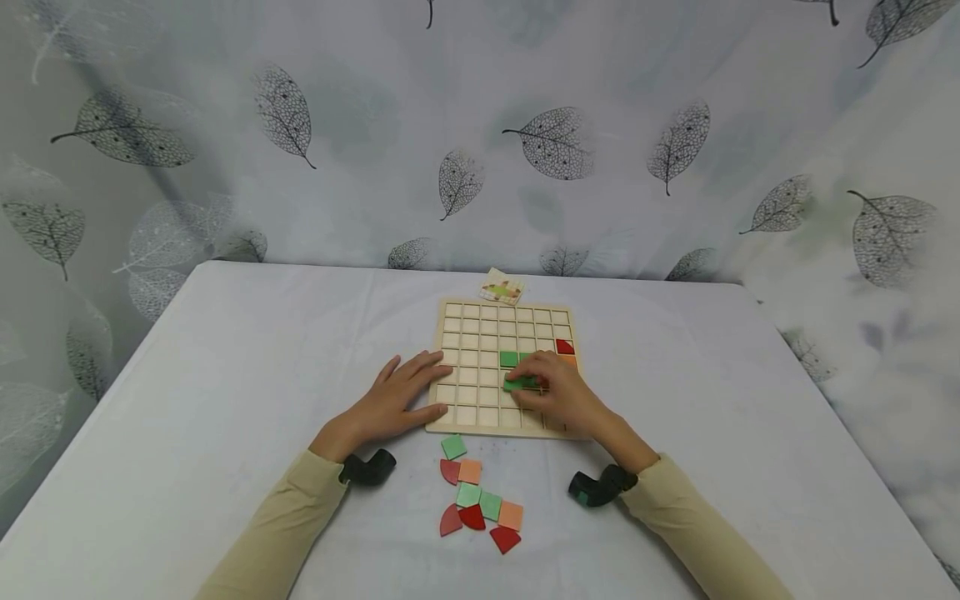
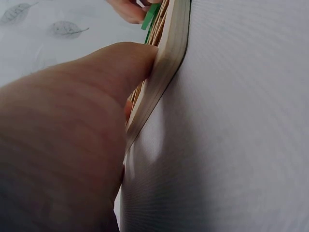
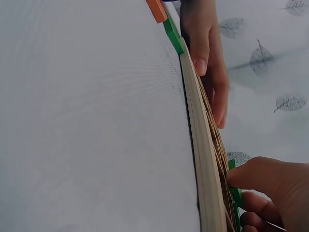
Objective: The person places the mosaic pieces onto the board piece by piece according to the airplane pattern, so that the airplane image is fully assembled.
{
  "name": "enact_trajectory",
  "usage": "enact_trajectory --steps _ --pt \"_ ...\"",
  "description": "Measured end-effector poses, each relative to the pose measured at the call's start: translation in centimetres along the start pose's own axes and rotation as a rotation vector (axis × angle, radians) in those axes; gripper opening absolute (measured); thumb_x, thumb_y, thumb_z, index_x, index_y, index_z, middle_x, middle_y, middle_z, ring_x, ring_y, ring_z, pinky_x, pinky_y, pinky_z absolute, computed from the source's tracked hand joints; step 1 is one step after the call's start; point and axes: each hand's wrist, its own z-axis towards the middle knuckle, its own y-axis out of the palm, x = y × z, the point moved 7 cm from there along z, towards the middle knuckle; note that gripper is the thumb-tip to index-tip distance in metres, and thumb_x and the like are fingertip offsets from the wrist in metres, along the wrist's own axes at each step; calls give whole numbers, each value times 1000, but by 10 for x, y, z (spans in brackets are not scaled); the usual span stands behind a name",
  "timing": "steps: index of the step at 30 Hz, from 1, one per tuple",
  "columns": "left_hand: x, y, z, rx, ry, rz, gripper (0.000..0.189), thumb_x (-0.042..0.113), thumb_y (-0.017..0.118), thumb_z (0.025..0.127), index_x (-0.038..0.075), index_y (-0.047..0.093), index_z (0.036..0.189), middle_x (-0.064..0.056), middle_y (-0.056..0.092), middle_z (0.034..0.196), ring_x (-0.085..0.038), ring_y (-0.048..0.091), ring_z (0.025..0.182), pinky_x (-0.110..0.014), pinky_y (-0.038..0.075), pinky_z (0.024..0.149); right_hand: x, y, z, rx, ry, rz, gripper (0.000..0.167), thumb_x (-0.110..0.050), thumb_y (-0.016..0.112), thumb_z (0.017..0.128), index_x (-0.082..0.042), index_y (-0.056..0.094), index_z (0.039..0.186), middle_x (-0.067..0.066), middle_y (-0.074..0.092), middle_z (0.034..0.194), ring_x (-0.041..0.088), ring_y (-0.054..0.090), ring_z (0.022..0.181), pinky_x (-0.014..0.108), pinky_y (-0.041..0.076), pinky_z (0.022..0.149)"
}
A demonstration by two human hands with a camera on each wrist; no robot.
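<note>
A wooden grid board (image 1: 468, 357) lies on the table. My right hand (image 1: 558, 387) is over its right half and pinches a green tile (image 1: 513, 385) between thumb and fingers. In the right wrist view that green tile (image 3: 234, 186) stands tilted above the grid. Just behind it, another green tile (image 1: 508, 358) sits in a cell, with more green beside it partly covered by my fingers. A red quarter-round tile (image 1: 564, 347) and an orange tile (image 1: 568, 361) are at the board's right side. My left hand (image 1: 393, 400) rests with spread fingers on the board's left edge.
In front of the board lie loose tiles: several red quarter-rounds (image 1: 506, 539), light green pieces (image 1: 453, 447) and orange squares (image 1: 511, 515). A small patterned card (image 1: 502, 287) is behind the board. White cloth (image 1: 225, 400) covers the table; a leaf-print curtain (image 1: 360, 192) hangs behind.
</note>
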Motion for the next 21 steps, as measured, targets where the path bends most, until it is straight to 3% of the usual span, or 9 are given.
enact_trajectory --steps 6,21 --pt "-1 0 0 -2 7 -3 58 36 64 93 13 47 144 -10 31 157 -33 22 147 -59 7 117 0 2 2 2 -29 -10 12 -9 76 85 -10 74 96 1 68 99 18 48 76 26 41 65" --pt "-2 1 0 -1 14 -5 59 35 64 93 13 46 144 -10 31 157 -32 23 147 -58 7 117 4 3 3 -7 38 16 13 -7 71 89 -7 75 101 9 61 105 13 46 69 24 42 61"
